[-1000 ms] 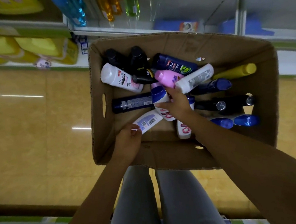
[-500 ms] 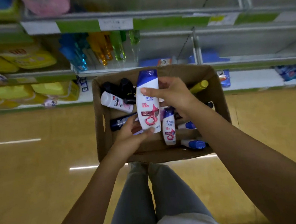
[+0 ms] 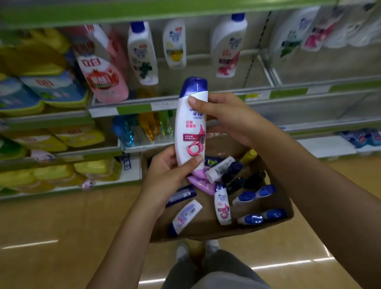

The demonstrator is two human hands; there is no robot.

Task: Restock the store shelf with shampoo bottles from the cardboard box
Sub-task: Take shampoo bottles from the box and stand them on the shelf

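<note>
Fingers of the left hand [image 3: 167, 170] curl round the base of the white shampoo bottle [image 3: 190, 130], upright above the cardboard box [image 3: 216, 231], while the right hand [image 3: 226, 115] grips its shoulder; it is probably rigid, smooth and rather slippery.

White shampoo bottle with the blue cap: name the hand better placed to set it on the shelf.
Right hand: it grips the white shampoo bottle near the cap, nearer the shelf; the left hand holds its base.

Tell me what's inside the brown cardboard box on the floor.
The cardboard box holds loose bottles lying down: white blue-capped bottles, dark bottles, one pink bottle. The left hand hides the far-left corner.
</note>
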